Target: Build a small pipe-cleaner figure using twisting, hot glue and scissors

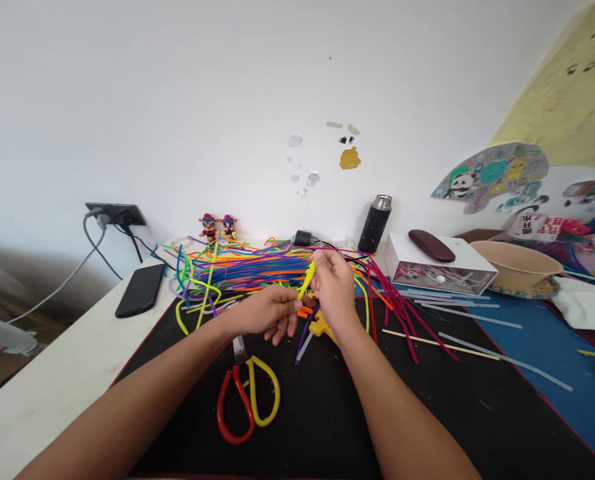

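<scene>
White wall (177,100) backs a pale table (72,360), on which lies a black mat (427,420); all observations are from the head view, with positions taken from the scissors (244,395). These scissors rest on the mat, one handle red and the other yellow, blades partly hidden by the left arm.

Beyond the scissors and to their right, above the mat, a yellow strip (306,280) is held between both hands. Left hand (272,310): thumb and forefinger pinch its lower end, remaining fingers loosely curled. Right hand (333,277): thumb and forefinger pinch its upper end.

To the right of the scissors, a yellow tool (321,325) is partly hidden by the right hand; its type cannot be determined. Beyond the scissors lies a pile of coloured stems (257,270), mixed in direction. Further right of the scissors are magenta stems (400,313), a thin wooden stick (440,343) and several translucent sticks (505,360). Far beyond the scissors, to the right, a black flask (375,225) stands near a white box (395,247) bearing a brown case (431,245). A phone (140,291) lies left of the scissors and beyond them.
</scene>
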A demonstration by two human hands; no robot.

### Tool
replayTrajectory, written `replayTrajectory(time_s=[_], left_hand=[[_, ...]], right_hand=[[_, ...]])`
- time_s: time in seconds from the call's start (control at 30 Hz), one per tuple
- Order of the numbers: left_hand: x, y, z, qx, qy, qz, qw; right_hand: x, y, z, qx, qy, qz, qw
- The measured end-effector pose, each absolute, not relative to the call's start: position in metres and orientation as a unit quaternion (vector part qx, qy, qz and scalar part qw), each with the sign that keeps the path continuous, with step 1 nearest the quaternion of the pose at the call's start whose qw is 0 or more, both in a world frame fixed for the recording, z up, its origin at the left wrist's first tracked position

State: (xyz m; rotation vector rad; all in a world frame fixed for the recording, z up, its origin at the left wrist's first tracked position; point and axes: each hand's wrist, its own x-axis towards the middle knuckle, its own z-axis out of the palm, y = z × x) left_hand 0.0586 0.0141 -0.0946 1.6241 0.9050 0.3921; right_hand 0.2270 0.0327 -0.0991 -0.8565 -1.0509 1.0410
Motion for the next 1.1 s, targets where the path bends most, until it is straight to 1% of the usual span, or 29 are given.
replayTrajectory(time_s=[0.03, 0.07, 0.2, 0.33, 0.43, 0.6, 0.87, 1.1], left_hand=[[0.055, 0.018, -0.096, 0.673, 0.374, 0.170, 0.615], [0.052, 0.022, -0.097, 0.658, 0.374, 0.187, 0.626], [0.050, 0.025, -0.101, 0.676, 0.389, 0.197, 0.594], [0.058, 0.015, -0.101, 0.688, 0.364, 0.143, 0.611], [0.056, 0.015, -0.094, 0.695, 0.350, 0.137, 0.613], [0.046, 0.020, -0.079, 0.735, 0.339, 0.216, 0.546], [0.048, 0.024, -0.080, 0.691, 0.373, 0.313, 0.534], [0.048, 0.024, -0.086, 0.652, 0.385, 0.295, 0.583]], right_hand=[[0.227, 0.033, -0.100, -0.379, -0.466, 0.455, 0.657], [0.227, 0.033, -0.101, -0.380, -0.469, 0.451, 0.657], [0.224, 0.032, -0.103, -0.382, -0.478, 0.449, 0.651], [0.221, 0.030, -0.103, -0.390, -0.480, 0.448, 0.645], [0.222, 0.031, -0.104, -0.383, -0.485, 0.457, 0.640], [0.223, 0.034, -0.105, -0.368, -0.490, 0.475, 0.632], [0.216, 0.023, -0.098, -0.370, -0.515, 0.503, 0.588], [0.214, 0.024, -0.102, -0.377, -0.542, 0.505, 0.556]])
